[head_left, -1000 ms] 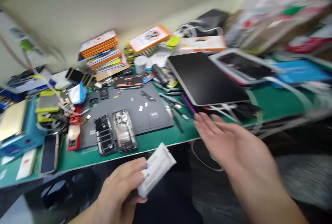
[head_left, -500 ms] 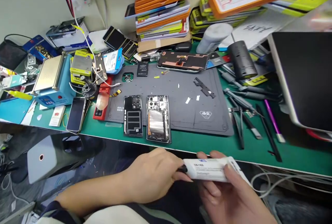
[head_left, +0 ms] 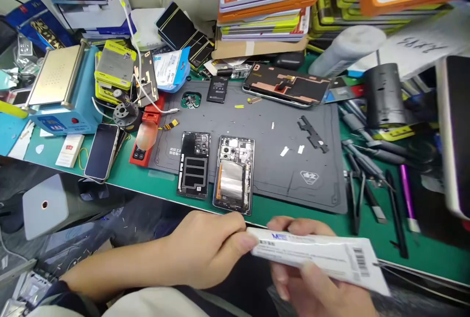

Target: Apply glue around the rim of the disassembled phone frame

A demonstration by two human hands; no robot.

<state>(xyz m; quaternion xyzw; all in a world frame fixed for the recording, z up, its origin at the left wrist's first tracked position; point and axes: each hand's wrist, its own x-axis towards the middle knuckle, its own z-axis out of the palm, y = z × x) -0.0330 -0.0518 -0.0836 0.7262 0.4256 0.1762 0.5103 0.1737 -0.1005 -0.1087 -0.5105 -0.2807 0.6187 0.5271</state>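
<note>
A white squeeze tube (head_left: 316,253) with blue and black print and a barcode lies in my two hands, below the bench's front edge. My right hand (head_left: 312,278) is closed around its body, thumb on the near face and fingers behind. My left hand (head_left: 213,246) pinches the cap end, and its fingers hide the cap. Beyond the hands, an opened phone (head_left: 235,175) shows its inner parts and a silvery battery area. Beside it on the left lies a black phone back cover (head_left: 194,165) with grey strips.
The phones rest partly on a grey work mat (head_left: 279,175). Tweezers (head_left: 355,202), a purple pen-like tool (head_left: 407,194) and other tools lie at right. A blue heating-plate machine (head_left: 62,91), a dark phone (head_left: 103,153) and a red device (head_left: 141,145) stand left. Stacked boxes (head_left: 268,13) line the back.
The view has shifted, so the bench looks closer. My right hand's grip shows more of the tube, barcode end included. The black cap visible earlier is now covered by my left fingers.
</note>
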